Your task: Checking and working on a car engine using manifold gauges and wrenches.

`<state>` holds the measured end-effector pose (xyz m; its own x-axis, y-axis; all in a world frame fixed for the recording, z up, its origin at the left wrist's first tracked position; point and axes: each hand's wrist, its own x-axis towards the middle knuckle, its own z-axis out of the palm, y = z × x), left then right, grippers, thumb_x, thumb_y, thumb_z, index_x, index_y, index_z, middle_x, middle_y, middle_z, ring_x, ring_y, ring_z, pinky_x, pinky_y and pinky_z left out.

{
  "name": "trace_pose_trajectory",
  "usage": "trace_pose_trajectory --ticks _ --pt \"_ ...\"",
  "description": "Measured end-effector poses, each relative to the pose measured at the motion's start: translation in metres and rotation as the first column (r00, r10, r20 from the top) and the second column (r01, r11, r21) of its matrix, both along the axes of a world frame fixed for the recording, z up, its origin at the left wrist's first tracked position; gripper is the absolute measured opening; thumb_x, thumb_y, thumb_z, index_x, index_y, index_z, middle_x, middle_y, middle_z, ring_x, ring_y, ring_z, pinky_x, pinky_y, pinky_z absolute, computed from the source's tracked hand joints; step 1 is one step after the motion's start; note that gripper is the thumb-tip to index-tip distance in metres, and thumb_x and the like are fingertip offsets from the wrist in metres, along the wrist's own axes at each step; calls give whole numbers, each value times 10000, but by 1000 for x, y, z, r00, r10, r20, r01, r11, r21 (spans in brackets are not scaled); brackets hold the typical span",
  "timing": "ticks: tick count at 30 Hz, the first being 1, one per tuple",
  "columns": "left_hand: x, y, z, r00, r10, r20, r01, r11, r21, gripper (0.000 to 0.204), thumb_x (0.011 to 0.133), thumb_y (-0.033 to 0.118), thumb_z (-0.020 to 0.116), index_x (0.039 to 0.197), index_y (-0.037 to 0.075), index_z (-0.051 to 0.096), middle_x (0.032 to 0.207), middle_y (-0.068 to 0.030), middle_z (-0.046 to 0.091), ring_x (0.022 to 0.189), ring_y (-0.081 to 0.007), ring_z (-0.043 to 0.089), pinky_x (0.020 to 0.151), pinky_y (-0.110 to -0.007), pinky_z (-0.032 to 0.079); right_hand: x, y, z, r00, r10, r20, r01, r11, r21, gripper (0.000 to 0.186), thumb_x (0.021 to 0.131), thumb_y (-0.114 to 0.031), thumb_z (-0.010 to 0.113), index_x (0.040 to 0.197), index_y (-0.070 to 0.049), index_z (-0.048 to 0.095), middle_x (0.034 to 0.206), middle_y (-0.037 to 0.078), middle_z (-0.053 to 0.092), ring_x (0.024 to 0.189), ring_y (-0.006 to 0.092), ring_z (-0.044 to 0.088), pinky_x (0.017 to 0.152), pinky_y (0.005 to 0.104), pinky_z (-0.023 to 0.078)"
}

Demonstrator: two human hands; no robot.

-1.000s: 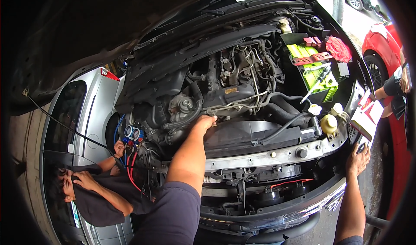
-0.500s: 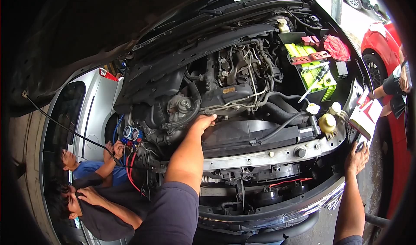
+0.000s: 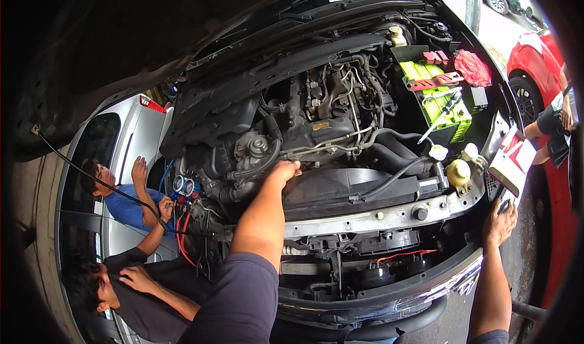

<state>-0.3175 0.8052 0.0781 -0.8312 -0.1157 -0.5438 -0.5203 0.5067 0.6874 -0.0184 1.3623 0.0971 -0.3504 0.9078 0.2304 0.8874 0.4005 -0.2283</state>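
My left hand (image 3: 283, 171) reaches into the engine bay beside the black fan shroud (image 3: 328, 186), below the metal pipes of the engine (image 3: 328, 131). Its fingertips dip out of sight, so what they touch is hidden. At the front right corner of the car, my right hand (image 3: 500, 222) has its fingers curled about a small dark object (image 3: 504, 206) that is too indistinct to name. Just beyond those fingers sits a white and red box (image 3: 512, 164). A silvery crossbar (image 3: 359, 224) runs between my two arms.
A lime-green battery (image 3: 433, 97) bears a screwdriver (image 3: 443, 116) and a red tool, with a red cloth (image 3: 472, 68) behind. Two people (image 3: 131, 198) stand left beside a gauge set (image 3: 185, 186) with coloured hoses. The raised hood (image 3: 109, 46) overhangs; a red car (image 3: 541, 58) is right.
At the left, the person in blue has raised a hand away from the gauges, and the person in dark clothing has lowered a hand from the face. My own hands have barely moved.
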Motion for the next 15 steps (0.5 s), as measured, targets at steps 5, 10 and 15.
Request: trace_pose_trajectory --ticks 5,10,15 --pt "-1 -2 -2 994 96 50 -102 982 157 330 890 332 639 881 8 705 965 -113 698 911 -204 627 857 -338 433 0 -2 2 999 -16 35 17 1000 -14 541 936 -477 466 1374 -158 444 1441 103 379 1351 294 322 1079 446 302" --pt "-3 -1 -1 997 -45 56 52 991 -127 245 955 198 550 1004 -28 632 985 -100 661 840 -196 643 765 -328 529 -1 -3 3 1000 -4 8 4 1000 -5 551 934 -482 463 1372 -148 448 1436 107 386 1349 295 325 1079 444 301" --pt "2 0 1 999 19 -50 -13 992 123 351 934 291 577 1010 -41 661 919 -122 695 839 -198 648 826 -331 458 -1 -4 6 999 -20 32 21 1000 -18 555 925 -479 473 1358 -131 461 1431 112 393 1345 296 326 1081 442 298"
